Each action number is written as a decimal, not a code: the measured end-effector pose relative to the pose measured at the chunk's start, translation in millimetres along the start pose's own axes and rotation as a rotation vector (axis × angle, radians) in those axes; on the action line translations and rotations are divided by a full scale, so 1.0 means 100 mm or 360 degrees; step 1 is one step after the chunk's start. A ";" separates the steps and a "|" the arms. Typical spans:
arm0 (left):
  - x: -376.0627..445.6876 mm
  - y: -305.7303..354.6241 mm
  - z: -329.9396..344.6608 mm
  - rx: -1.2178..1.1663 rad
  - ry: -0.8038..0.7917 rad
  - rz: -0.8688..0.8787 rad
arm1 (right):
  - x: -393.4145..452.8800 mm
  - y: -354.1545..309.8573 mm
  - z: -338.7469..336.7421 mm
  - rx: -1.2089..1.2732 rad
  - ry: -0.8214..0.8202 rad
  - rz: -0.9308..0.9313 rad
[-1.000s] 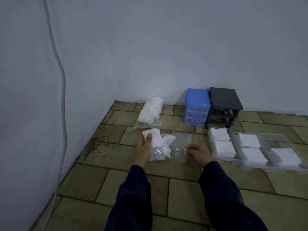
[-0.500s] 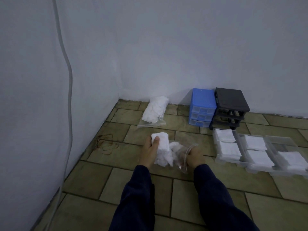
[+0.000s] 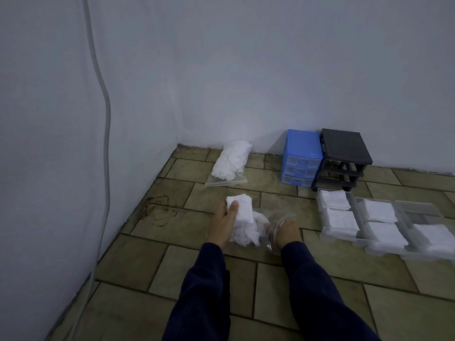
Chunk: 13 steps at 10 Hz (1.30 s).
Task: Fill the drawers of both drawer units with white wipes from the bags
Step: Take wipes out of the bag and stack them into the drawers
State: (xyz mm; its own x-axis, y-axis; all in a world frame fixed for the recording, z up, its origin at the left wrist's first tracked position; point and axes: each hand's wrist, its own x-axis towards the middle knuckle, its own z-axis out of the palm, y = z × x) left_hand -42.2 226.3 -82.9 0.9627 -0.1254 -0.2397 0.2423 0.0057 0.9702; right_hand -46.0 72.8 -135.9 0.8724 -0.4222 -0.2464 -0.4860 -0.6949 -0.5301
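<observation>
My left hand (image 3: 222, 223) grips a stack of white wipes (image 3: 242, 209), thumb on top, just above the tiled floor. Beside it my right hand (image 3: 283, 230) is inside a clear plastic bag (image 3: 267, 223) that holds crumpled wipes (image 3: 247, 233); how its fingers lie is blurred by the plastic. A second, full bag of wipes (image 3: 230, 163) lies near the wall corner. The blue drawer unit (image 3: 301, 157) has its drawers in. The black drawer unit (image 3: 343, 158) stands empty beside it. Three clear drawers (image 3: 408, 223) lie on the floor at right, holding stacked wipes.
Walls meet in a corner to the left and behind the units. A grey cable (image 3: 105, 143) runs down the left wall to the floor. Bare tiles (image 3: 258, 286) stretch between my sleeves and toward the camera.
My right hand has gone from the bag's right edge into the bag. The left hand keeps the stack of wipes and has drawn a little nearer.
</observation>
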 end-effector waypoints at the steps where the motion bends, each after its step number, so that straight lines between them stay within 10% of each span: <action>1: 0.01 -0.01 0.00 -0.0022 0.0019 0.0027 | -0.21 -0.10 -0.27 0.0149 -0.0129 -0.0098; 5: 0.00 0.01 0.06 -0.0087 0.0124 0.0069 | -0.31 0.03 -0.84 0.1142 -0.0075 -0.0073; 8: -0.02 0.03 0.09 -0.0015 0.0258 0.0036 | -0.35 0.05 -1.04 0.1187 0.0298 -0.0380; 13: -0.15 0.31 0.26 -0.0068 0.0134 0.0319 | -0.54 -0.33 -1.02 0.1541 -0.0128 -0.0778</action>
State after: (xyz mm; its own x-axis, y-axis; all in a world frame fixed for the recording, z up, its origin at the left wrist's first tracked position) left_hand -52.7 202.4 -48.4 0.9983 -0.0342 -0.0461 0.0483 0.0644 0.9968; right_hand -82.2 58.9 -22.3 0.9782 -0.1610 0.1312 0.1316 -0.0085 -0.9913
